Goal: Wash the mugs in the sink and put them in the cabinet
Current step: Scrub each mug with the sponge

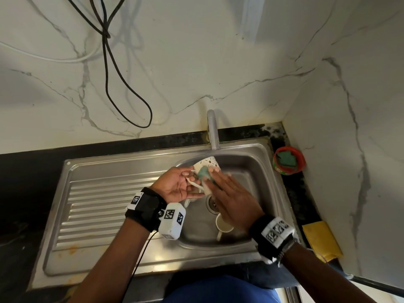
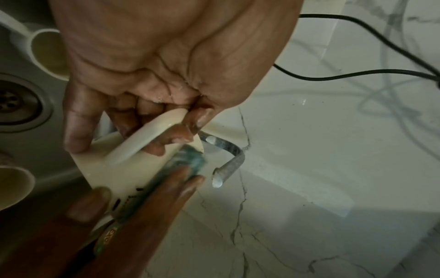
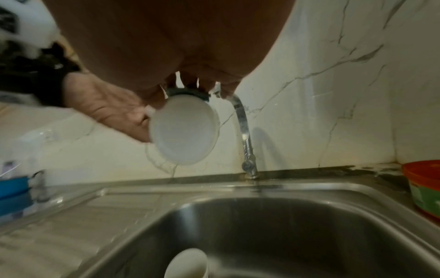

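Observation:
My left hand (image 1: 190, 180) holds a white mug (image 1: 207, 164) with a dark pattern above the steel sink (image 1: 251, 149). The fingers are hooked through the mug's handle (image 2: 140, 135) and the mug lies tilted on its side. My right hand (image 1: 218, 178) presses a green sponge (image 1: 204, 172) flat against the mug's wall with straight fingers. In the right wrist view the mug's base (image 3: 184, 129) faces the camera and the sponge (image 3: 188, 92) sits on top. A second mug (image 1: 224, 225) stands in the basin. A third mug (image 1: 187, 202) is half hidden under my left hand.
The tap (image 1: 213, 132) arches over the basin just behind the held mug. A red tub (image 1: 288, 160) with a green scrubber sits on the right counter, with a yellow cloth (image 1: 321, 239) nearer me. The ribbed drainboard (image 1: 98, 204) lies left. Black cables (image 1: 109, 62) hang on the wall.

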`<action>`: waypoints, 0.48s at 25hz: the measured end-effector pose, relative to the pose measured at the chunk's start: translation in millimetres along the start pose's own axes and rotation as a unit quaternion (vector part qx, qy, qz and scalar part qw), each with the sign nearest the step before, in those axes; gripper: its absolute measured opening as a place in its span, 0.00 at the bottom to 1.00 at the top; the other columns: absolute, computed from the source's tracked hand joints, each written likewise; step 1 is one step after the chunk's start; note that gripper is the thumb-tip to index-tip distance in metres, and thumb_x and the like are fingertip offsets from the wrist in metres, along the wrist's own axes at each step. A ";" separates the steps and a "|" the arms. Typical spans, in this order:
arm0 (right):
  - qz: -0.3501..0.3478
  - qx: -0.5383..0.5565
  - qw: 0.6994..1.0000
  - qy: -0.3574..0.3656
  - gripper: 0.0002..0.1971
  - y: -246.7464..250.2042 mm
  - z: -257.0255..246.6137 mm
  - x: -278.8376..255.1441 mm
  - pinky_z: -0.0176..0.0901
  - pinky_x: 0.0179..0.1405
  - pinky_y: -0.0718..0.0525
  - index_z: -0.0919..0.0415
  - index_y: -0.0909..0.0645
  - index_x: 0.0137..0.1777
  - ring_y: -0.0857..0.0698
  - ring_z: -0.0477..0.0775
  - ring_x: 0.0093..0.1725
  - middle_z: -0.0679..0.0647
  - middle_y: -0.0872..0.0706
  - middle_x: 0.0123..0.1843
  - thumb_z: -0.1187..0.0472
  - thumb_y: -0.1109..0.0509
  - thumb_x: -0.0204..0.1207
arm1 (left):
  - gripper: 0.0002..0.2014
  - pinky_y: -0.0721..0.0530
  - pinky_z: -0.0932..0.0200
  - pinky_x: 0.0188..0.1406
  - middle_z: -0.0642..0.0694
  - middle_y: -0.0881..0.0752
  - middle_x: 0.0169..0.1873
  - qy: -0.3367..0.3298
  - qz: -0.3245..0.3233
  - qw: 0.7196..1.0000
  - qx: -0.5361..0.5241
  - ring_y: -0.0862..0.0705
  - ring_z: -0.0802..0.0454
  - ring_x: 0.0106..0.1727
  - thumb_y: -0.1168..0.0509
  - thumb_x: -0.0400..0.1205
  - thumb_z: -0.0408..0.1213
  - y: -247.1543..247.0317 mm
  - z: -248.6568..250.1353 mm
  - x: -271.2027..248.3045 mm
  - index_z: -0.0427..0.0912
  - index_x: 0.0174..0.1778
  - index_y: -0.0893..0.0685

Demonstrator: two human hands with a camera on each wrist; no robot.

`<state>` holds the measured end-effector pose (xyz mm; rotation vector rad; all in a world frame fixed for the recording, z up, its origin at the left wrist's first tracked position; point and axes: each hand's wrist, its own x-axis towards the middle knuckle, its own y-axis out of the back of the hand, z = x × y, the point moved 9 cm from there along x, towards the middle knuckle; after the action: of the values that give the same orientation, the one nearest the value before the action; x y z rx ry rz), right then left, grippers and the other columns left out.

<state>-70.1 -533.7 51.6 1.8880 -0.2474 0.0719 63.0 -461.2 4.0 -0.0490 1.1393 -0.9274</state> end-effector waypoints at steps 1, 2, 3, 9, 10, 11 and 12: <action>0.004 0.010 1.000 -0.019 0.32 5.0 6.4 10.4 0.61 0.89 0.38 0.55 0.48 0.93 0.53 0.53 0.94 0.55 0.50 0.95 0.55 0.43 0.92 | 0.11 0.20 0.28 0.74 0.39 0.18 0.45 0.011 -0.009 1.000 -0.001 0.13 0.37 0.62 0.35 0.87 0.43 -2.0 -3.6 0.2 0.40 0.45 0.21; 0.013 0.042 0.998 -0.048 0.31 13.0 12.7 19.3 0.60 0.89 0.38 0.55 0.48 0.93 0.53 0.51 0.94 0.54 0.51 0.95 0.54 0.44 0.93 | 0.10 0.22 0.27 0.75 0.40 0.18 0.43 0.011 -0.011 1.000 -0.003 0.14 0.38 0.62 0.35 0.87 0.43 -2.6 -5.4 1.2 0.41 0.45 0.22; 0.025 0.073 0.995 -0.071 0.31 19.7 16.3 22.3 0.59 0.89 0.37 0.56 0.47 0.93 0.52 0.50 0.93 0.54 0.50 0.95 0.54 0.43 0.93 | 0.09 0.23 0.26 0.76 0.41 0.18 0.39 0.004 -0.020 1.000 -0.017 0.14 0.39 0.59 0.35 0.87 0.43 -3.9 -4.7 1.3 0.42 0.46 0.23; 0.026 0.018 0.999 0.031 0.28 16.5 -17.7 4.4 0.62 0.89 0.38 0.58 0.38 0.91 0.49 0.56 0.93 0.57 0.44 0.94 0.56 0.42 0.92 | 0.12 0.24 0.27 0.77 0.41 0.20 0.38 -0.013 -0.035 0.998 -0.050 0.14 0.40 0.55 0.31 0.86 0.43 10.3 -8.0 -1.5 0.40 0.41 0.20; 0.034 0.026 0.999 0.004 0.28 18.9 -11.7 15.8 0.60 0.89 0.37 0.56 0.40 0.92 0.48 0.54 0.93 0.56 0.46 0.94 0.54 0.44 0.93 | 0.12 0.23 0.26 0.75 0.40 0.22 0.39 -0.007 -0.037 0.998 -0.048 0.15 0.38 0.57 0.28 0.84 0.43 11.3 -12.6 0.7 0.41 0.42 0.22; 0.050 0.057 0.996 -0.041 0.28 22.8 -2.0 25.0 0.58 0.87 0.32 0.54 0.42 0.92 0.46 0.53 0.93 0.53 0.47 0.94 0.53 0.45 0.94 | 0.13 0.22 0.26 0.73 0.40 0.24 0.40 0.000 -0.047 0.997 -0.058 0.17 0.36 0.60 0.26 0.83 0.42 8.6 -15.7 0.7 0.42 0.44 0.24; 0.067 0.106 0.988 -0.092 0.29 28.1 6.5 28.4 0.55 0.83 0.26 0.52 0.44 0.93 0.40 0.52 0.92 0.50 0.48 0.95 0.51 0.45 0.94 | 0.14 0.22 0.25 0.72 0.39 0.25 0.41 0.003 -0.042 0.997 -0.061 0.19 0.33 0.64 0.25 0.82 0.42 8.7 -18.0 -0.4 0.42 0.48 0.24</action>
<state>-48.7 -552.3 80.5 2.0899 -0.5109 0.0150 54.0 -448.0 -8.0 -0.1954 1.2061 -0.9313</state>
